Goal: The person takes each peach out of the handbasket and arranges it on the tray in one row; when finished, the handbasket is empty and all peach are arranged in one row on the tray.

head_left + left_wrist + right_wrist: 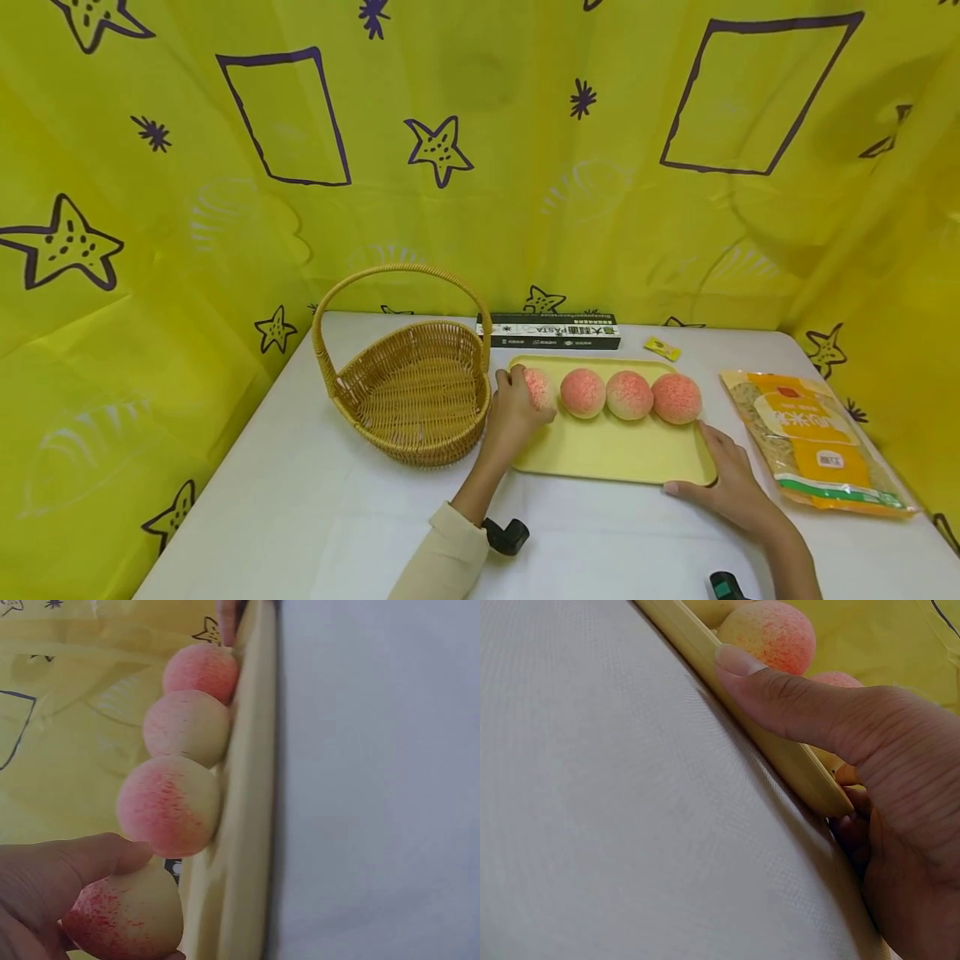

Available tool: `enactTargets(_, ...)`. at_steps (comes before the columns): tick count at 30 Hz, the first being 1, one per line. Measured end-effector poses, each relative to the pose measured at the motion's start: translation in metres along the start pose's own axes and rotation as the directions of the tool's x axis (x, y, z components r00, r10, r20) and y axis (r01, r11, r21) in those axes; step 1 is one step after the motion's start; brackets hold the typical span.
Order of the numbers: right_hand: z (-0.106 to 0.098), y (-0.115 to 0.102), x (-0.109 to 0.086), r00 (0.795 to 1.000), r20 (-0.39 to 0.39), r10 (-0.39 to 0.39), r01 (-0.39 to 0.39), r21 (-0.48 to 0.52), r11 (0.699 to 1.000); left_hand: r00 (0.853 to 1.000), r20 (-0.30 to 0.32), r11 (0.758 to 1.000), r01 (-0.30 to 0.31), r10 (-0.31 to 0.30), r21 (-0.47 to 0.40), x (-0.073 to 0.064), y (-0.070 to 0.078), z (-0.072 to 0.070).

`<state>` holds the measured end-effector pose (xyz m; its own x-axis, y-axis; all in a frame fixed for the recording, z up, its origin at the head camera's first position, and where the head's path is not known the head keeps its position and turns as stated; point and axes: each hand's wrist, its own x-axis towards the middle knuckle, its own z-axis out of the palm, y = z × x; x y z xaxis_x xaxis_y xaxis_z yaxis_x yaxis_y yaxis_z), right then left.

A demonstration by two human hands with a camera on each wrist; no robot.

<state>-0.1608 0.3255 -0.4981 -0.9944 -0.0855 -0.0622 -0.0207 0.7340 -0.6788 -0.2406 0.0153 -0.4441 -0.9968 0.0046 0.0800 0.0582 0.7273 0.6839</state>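
Observation:
A pale yellow tray (600, 458) lies on the white table with a row of pink-and-cream peaches (583, 393) along its back half. My left hand (516, 410) grips the leftmost peach (131, 919), thumb on its upper side in the left wrist view; whether that peach touches the tray is hard to tell. At the tray's front right corner, my right hand (731, 483) holds the rim. Its thumb (780, 697) lies along the front edge in the right wrist view, the other fingers round the side and partly hidden. The rightmost peach (677, 398) sits near those fingers.
Left of the tray stands a wicker basket (420, 417) with a tall handle. Behind the tray lies a black-and-white pasta box (547, 332), with a small yellow packet (662, 348) to its right. A bag of grain (821, 442) lies at the right. Yellow curtains surround the table.

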Motion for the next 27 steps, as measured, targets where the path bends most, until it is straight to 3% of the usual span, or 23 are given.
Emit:
enactTargets(9,0.000,0.000,0.000,1.000,0.001,0.007,-0.007,-0.021,1.000,0.998,-0.055,0.995,-0.005,0.010,0.099,0.006,-0.006,0.012)
enactTargets(18,0.000,0.000,0.001,1.000,0.003,0.016,-0.016,-0.026,1.000,0.997,-0.075,0.991,-0.010,0.020,0.134,0.014,-0.005,0.022)
enactTargets(22,0.000,0.000,0.002,1.000,0.004,0.016,-0.016,-0.030,0.999,0.998,-0.055,0.992,-0.030,0.037,0.119,0.011,-0.006,0.021)
enactTargets(27,0.000,0.000,0.001,1.000,0.004,0.021,-0.021,-0.043,0.999,0.999,0.034,0.999,-0.039,0.038,0.022,0.008,-0.008,0.016)
